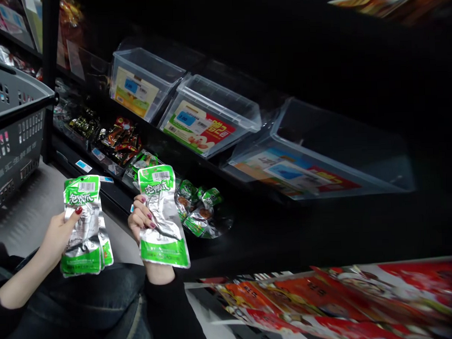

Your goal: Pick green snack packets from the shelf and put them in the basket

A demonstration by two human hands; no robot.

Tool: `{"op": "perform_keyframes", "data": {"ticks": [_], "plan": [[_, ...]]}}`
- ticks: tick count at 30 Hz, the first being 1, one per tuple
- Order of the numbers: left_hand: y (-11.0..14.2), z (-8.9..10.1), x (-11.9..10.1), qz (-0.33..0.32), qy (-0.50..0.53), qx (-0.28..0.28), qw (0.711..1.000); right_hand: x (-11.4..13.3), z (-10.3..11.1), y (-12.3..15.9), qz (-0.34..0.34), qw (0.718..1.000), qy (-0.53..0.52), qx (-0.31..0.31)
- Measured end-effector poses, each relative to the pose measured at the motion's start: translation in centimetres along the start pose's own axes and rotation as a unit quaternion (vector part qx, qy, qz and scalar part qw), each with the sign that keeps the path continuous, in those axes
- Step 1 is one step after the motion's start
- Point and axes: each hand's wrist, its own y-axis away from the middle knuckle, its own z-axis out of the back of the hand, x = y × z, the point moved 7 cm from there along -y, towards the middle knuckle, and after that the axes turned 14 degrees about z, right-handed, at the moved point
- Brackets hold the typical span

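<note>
My left hand (59,232) grips several green and silver snack packets (85,233), stacked one behind another, with the thumb pressed on the front one. Beside it, my right hand (140,214) holds a matching green and silver snack packet (165,241) upright, its fingers curled over the left edge. Printed text and a barcode face me on both front packets. Just behind the right hand, more green packets (203,217) lie in a low bin on the bottom shelf. The two hands are apart, above my lap.
Clear plastic bins (212,105) with price labels line the shelf above. Dark and red wrapped snacks (121,141) fill the lower bins. A grey shopping basket (17,132) stands at the left. Red and orange packages (327,299) stick out at the lower right.
</note>
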Motion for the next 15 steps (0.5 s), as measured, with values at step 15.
{"op": "perform_keyframes", "data": {"ticks": [15], "plan": [[1.4, -0.3, -2.5, -0.162, -0.183, -0.035, 0.969, -0.5, -1.9, 1.2, -0.031, 0.981, 0.167, 0.092]]}}
